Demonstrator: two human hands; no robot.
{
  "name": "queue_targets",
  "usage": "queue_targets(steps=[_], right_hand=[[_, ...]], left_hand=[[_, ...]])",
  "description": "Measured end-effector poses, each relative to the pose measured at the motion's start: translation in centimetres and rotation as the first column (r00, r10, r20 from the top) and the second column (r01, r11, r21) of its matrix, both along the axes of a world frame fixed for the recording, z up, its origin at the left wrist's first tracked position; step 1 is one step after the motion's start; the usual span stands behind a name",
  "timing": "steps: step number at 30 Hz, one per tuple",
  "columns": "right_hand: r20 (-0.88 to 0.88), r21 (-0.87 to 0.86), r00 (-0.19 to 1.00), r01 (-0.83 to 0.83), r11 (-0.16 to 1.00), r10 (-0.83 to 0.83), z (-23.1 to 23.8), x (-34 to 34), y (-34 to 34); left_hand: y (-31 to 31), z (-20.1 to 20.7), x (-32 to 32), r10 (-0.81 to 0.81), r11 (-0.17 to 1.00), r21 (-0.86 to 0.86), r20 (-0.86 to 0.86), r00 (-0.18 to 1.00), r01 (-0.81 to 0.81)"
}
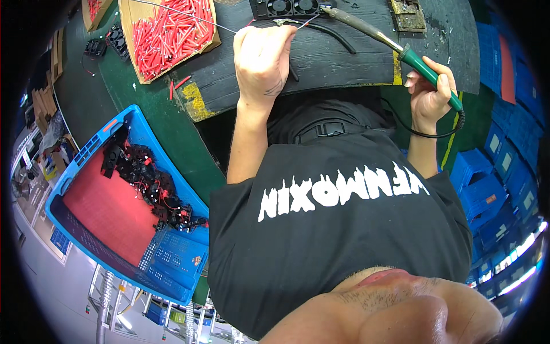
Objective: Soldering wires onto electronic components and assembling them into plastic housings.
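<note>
My right hand (pixel 431 94) is wrapped round the green handle of a soldering iron (pixel 421 64), whose metal shaft slants up to the left. Its tip is at the right end of a black housing with two small fans (pixel 286 7), cut off by the upper edge; I cannot tell whether they touch. Closed in a pinch, my left hand (pixel 260 64) holds a thin solder wire (pixel 307 23). The wire's short end points toward the iron's tip, while its long part runs off up to the left. A black cable (pixel 338 39) lies just below the housing.
A cardboard box of red tubes (pixel 172 40) stands left on the dark work surface (pixel 366 66). Loose fans (pixel 117 41) lie beyond it. A blue crate (pixel 163 137) at lower left holds wired black parts. A dirty metal tray (pixel 409 16) sits top right; blue crates (pixel 481 195) stand right.
</note>
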State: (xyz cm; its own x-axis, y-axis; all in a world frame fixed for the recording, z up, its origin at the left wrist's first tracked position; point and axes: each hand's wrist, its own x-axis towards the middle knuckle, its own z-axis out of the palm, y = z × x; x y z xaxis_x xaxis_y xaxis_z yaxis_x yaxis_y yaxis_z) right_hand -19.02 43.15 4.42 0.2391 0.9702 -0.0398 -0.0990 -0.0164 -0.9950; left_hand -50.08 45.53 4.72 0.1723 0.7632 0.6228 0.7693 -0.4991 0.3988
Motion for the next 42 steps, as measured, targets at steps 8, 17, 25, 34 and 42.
queue_targets(steps=[8,17,25,34,42], right_hand=[[0.027,0.021,1.000,-0.015,1.000,0.014,0.7,-0.2,-0.2],[-0.064,0.023,0.997,0.046,0.999,-0.045,0.4,1.5,-0.4],[-0.080,-0.012,0.996,0.043,0.999,-0.044,0.1,1.6,-0.8],[-0.059,-0.042,0.997,0.038,0.998,-0.040,-0.5,1.1,-0.6],[-0.068,-0.055,0.997,0.027,0.998,-0.030,-0.7,1.1,-0.5]], left_hand=[[0.0,0.3,0.5,-0.011,1.000,-0.005,-0.012,1.000,0.011],[1.5,-0.6,1.9,0.005,0.996,0.088,-0.021,1.000,-0.003],[2.1,-1.0,1.4,-0.001,0.996,0.087,-0.048,0.999,0.005],[2.2,-1.4,1.3,-0.018,0.995,0.101,-0.042,0.999,0.022],[2.2,-1.3,1.3,-0.013,0.995,0.099,-0.041,0.999,0.017]])
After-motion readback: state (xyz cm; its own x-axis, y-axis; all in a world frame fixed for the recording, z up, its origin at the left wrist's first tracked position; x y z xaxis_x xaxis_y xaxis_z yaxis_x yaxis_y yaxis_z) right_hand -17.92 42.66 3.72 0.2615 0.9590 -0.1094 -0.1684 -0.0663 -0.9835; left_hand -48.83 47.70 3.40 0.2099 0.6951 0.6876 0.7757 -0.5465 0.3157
